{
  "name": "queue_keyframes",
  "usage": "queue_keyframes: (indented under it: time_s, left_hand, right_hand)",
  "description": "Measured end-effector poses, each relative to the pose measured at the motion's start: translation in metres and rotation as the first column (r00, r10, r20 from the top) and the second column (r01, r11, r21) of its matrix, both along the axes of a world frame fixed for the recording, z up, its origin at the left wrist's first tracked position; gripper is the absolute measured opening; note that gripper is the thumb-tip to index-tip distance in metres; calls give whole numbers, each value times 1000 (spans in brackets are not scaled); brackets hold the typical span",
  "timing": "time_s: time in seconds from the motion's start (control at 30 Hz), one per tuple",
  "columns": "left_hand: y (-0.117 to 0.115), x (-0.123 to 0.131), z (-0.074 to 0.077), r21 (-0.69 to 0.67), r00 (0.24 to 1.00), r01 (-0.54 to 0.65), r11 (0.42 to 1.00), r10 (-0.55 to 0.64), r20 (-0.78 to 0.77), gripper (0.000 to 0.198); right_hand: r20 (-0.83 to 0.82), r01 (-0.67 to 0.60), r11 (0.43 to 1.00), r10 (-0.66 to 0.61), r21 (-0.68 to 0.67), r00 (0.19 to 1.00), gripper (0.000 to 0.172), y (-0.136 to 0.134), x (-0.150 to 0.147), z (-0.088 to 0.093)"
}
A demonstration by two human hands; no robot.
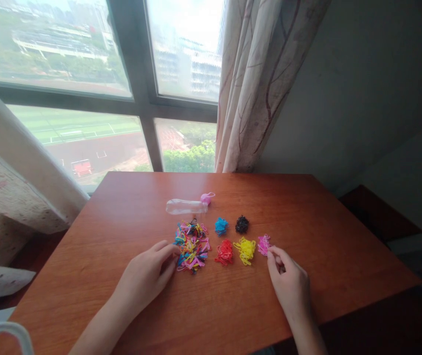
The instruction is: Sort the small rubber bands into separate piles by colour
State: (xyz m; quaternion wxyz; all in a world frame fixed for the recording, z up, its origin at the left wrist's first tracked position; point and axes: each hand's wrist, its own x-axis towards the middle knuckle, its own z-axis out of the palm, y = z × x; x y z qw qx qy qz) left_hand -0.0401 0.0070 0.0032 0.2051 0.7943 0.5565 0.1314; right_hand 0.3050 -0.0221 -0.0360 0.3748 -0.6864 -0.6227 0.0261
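Observation:
A mixed pile of small coloured elastic hair ties (192,246) lies on the table. At its left edge is my left hand (155,266), fingers curved and touching the pile, the thumb a little apart below. My right hand (288,276) has thumb and forefinger pinched together at the small pink pile (263,244), seemingly on a pink hair tie; the fingertips partly hide it. Between the hands sit a red pile (225,252) and a yellow pile (245,250). Behind these two are a blue pile (221,226) and a black pile (242,224).
A clear plastic bottle (185,206) lies on its side behind the piles, with a pink looped cap (207,197) at its right end. The brown wooden table (129,212) reaches back to a window, with curtains (248,88) on both sides. A white curved bar (7,328) shows at lower left.

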Motion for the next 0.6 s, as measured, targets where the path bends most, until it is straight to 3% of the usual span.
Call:
queue_keyframes:
  time_s: [0.17,0.37,0.6]
  left_hand:
    - [0,0,1,-15,1000,-3,1000,3,6,25]
    - [-1,1,1,-3,999,-39,999,39,25,19]
    - [-2,1,0,4,999,-33,999,33,24,18]
  right_hand:
    - [-94,-169,985,170,8,981,21,-6,-46,8]
    - [-86,-395,916,389,-75,917,22,-14,-111,12]
    - [-32,-418,895,419,-156,908,21,-14,-134,13]
